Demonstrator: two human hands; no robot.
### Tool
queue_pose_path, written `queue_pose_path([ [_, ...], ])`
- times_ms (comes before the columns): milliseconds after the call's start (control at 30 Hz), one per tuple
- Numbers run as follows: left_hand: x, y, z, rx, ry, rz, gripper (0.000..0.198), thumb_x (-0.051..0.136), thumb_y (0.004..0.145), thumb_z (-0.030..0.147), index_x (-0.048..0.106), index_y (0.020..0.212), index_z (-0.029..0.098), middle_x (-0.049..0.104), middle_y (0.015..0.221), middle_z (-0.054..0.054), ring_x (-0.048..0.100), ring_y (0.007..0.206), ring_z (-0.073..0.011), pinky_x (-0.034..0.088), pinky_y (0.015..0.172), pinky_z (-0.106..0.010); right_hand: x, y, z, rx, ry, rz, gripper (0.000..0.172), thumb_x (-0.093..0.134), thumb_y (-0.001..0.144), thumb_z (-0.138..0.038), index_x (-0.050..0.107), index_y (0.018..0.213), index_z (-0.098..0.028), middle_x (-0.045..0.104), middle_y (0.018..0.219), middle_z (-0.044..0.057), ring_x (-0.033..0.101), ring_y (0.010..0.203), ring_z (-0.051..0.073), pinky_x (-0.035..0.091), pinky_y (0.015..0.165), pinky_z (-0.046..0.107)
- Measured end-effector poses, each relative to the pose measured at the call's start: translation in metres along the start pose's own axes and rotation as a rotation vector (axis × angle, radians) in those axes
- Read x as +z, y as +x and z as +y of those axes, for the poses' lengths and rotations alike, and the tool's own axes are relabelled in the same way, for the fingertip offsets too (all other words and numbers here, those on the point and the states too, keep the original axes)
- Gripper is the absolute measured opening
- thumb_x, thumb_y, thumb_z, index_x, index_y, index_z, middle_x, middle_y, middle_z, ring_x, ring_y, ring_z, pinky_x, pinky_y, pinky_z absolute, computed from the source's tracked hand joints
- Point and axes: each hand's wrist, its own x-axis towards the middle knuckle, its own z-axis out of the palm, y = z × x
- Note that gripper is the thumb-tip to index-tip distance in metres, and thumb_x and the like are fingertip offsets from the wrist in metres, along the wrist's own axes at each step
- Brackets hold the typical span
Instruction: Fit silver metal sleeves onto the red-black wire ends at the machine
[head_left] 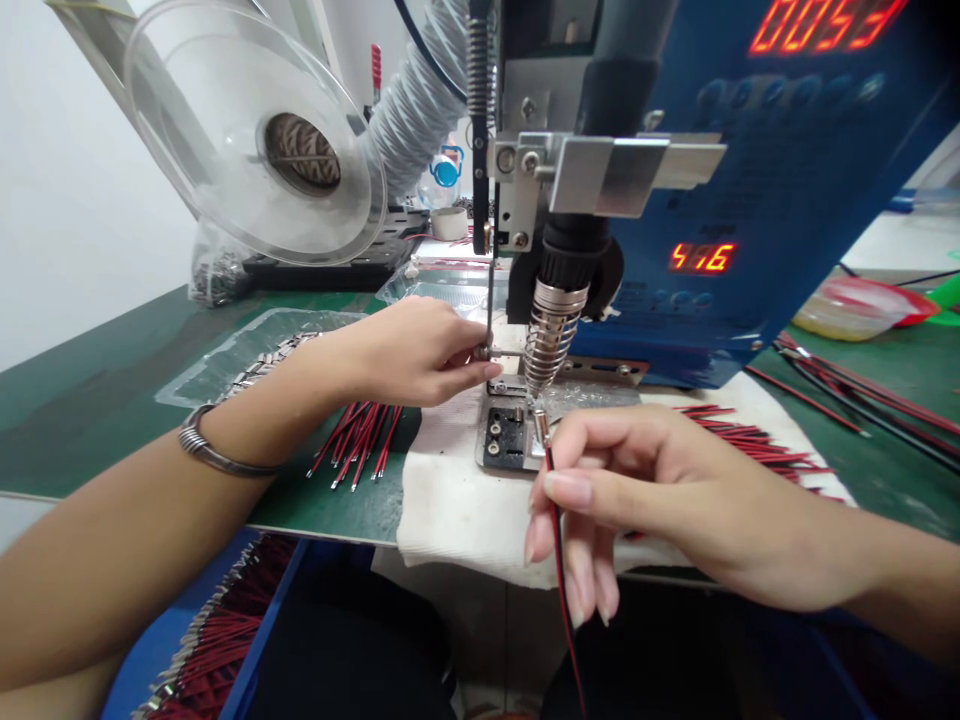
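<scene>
My right hand (pixel 630 490) pinches a red-and-black wire (pixel 559 540) between thumb and fingers. A small metal connector (pixel 541 428) sits at the wire's upper end, just below the spring-wrapped soldering iron (pixel 553 335); I cannot tell whether the tip touches it. My left hand (pixel 420 350) is closed at the soldering machine's small metal fitting (pixel 486 352), at the foot of a thin upright rod. Beneath the iron lies a metal fixture plate (pixel 499 445) with screws.
The blue machine body (pixel 720 200) with red digits stands behind my right hand. Wires (pixel 364 440) lie by my left forearm, more (pixel 750 445) on the white cloth (pixel 442 490). A clear tray (pixel 262 360) holds metal parts. A blue bin (pixel 274 610) of wires is below.
</scene>
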Motion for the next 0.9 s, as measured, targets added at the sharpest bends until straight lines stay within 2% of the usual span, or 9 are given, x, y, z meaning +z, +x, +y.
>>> queue_pose_path([
  [700, 0.0008, -0.0002, -0.0006, -0.036, -0.024, -0.030, 0.038, 0.043, 0.098, 0.048, 0.050, 0.073, 0.021, 0.050, 0.059, -0.001, 0.044, 0.053, -0.0146, 0.026, 0.059, -0.032, -0.0001, 0.0000, 0.0008, 0.014, 0.053, -0.016, 0.021, 0.069, 0.104, -0.032, 0.067, 0.092, -0.015, 0.079, 0.085, 0.002, 0.074, 0.069, 0.007, 0.059, 0.067, 0.015],
  [900, 0.0013, -0.0005, -0.0010, -0.036, -0.024, -0.028, 0.039, 0.043, 0.098, 0.048, 0.051, 0.073, 0.021, 0.051, 0.060, -0.002, 0.045, 0.054, -0.0149, 0.027, 0.059, -0.032, -0.0014, 0.0002, 0.0021, 0.006, 0.052, -0.001, 0.020, 0.072, 0.102, -0.031, 0.065, 0.090, -0.016, 0.080, 0.093, 0.003, 0.076, 0.070, 0.008, 0.060, 0.065, 0.017],
])
